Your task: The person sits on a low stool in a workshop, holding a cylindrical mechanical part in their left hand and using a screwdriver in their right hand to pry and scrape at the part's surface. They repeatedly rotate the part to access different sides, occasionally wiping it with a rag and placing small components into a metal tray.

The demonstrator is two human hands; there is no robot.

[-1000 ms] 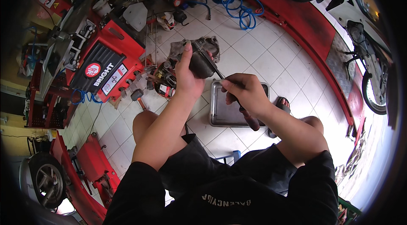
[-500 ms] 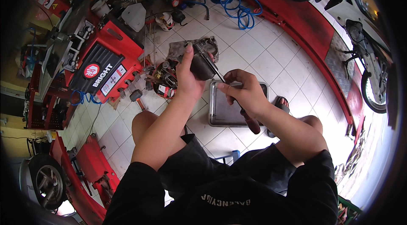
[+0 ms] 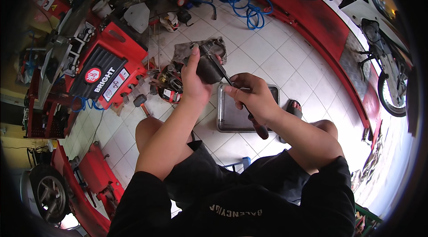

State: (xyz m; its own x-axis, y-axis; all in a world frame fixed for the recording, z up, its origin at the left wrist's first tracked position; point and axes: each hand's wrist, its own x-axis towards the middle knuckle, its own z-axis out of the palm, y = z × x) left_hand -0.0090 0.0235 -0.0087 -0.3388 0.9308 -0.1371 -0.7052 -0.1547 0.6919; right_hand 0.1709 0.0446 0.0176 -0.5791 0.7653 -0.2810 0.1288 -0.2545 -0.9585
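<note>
A dark, rounded metal part [image 3: 208,70] is held up in my left hand [image 3: 196,78], with the thumb along its upper side and the fingers mostly hidden behind it. My right hand [image 3: 252,93] pinches the shaft of a screwdriver [image 3: 259,129], whose red and black handle hangs down below the palm. The shaft runs up and left to the edge of the metal part; its tip is too small to make out. Under my right hand, a rectangular metal tray [image 3: 223,123] rests on the tiles.
Beyond my left hand lies a grimy cloth [image 3: 183,50]. Left of it are a basket of tools [image 3: 170,94], a hammer [image 3: 141,101] and a large red machine [image 3: 111,51]. A coiled blue hose [image 3: 254,16], a red lift platform [image 3: 307,22] and a motorcycle [image 3: 372,36] stand farther off.
The whole view has shifted slightly. Both hands keep their grips, and the screwdriver still reaches to the metal part at nearly the same angle.
</note>
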